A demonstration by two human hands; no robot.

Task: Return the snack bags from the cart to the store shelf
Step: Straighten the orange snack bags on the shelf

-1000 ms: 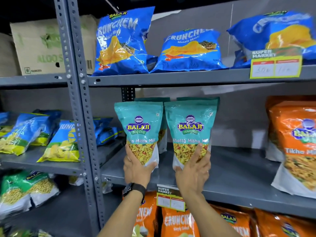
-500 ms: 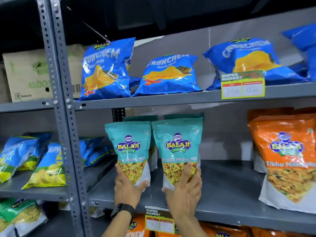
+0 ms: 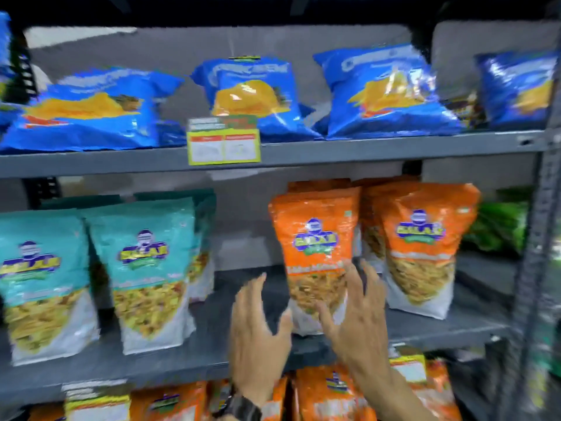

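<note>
The frame is blurred by motion. Two teal Balaji snack bags (image 3: pixel 145 268) stand upright on the middle grey shelf (image 3: pixel 212 354), with nothing touching them. To their right stands an orange Balaji bag (image 3: pixel 315 247), with a second orange bag (image 3: pixel 425 244) beside it. My left hand (image 3: pixel 258 329) is spread open just left of the first orange bag. My right hand (image 3: pixel 355 311) lies with fingers apart against that bag's lower front. Neither hand grips anything that I can make out.
Blue Crunchem bags (image 3: pixel 252 92) lie along the upper shelf behind a yellow-framed price tag (image 3: pixel 224 144). More orange bags (image 3: pixel 334 393) fill the shelf below. A grey perforated upright (image 3: pixel 537 268) stands at the right, green bags (image 3: pixel 498 226) behind it.
Both hands have let go of the two teal bags, which stay standing on the shelf. The hands and the view have swung right to the orange bags.
</note>
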